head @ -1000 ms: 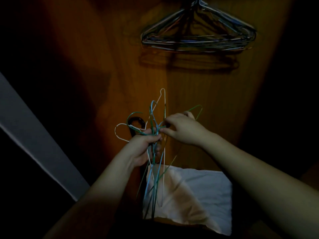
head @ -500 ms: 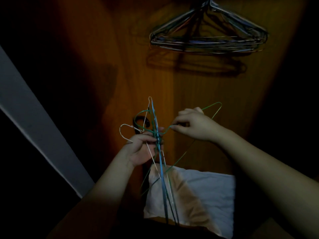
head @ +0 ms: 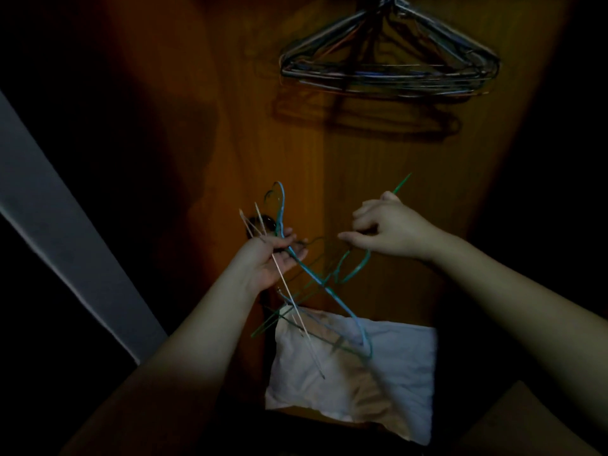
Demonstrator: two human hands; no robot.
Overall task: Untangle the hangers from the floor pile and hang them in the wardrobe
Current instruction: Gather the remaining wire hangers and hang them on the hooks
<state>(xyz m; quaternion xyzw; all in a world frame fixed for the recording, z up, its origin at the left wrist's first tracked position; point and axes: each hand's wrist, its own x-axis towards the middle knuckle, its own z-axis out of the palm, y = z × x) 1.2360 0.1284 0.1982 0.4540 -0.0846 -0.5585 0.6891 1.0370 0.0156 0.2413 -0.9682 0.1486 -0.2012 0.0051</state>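
Note:
I hold a tangle of wire hangers (head: 316,284) in front of the wooden wardrobe back. My left hand (head: 273,261) grips the blue, white and dark hangers near their hooks, which stick up above my fingers. My right hand (head: 391,230) holds a green hanger (head: 353,269), pulled out to the right; its green end pokes up past my knuckles. The green wire still crosses the blue one below my hands. Several hangers (head: 388,65) hang together at the top of the wardrobe.
A white folded cloth (head: 378,366) lies on the wardrobe floor below the hangers. A pale door edge (head: 65,232) slants across the left. The wooden back panel (head: 230,126) is lit in the middle; both sides are very dark.
My right hand has pulled the green hanger away to the right, and the hands now stand apart. The bundle in my left hand has tilted, its lower ends swinging right.

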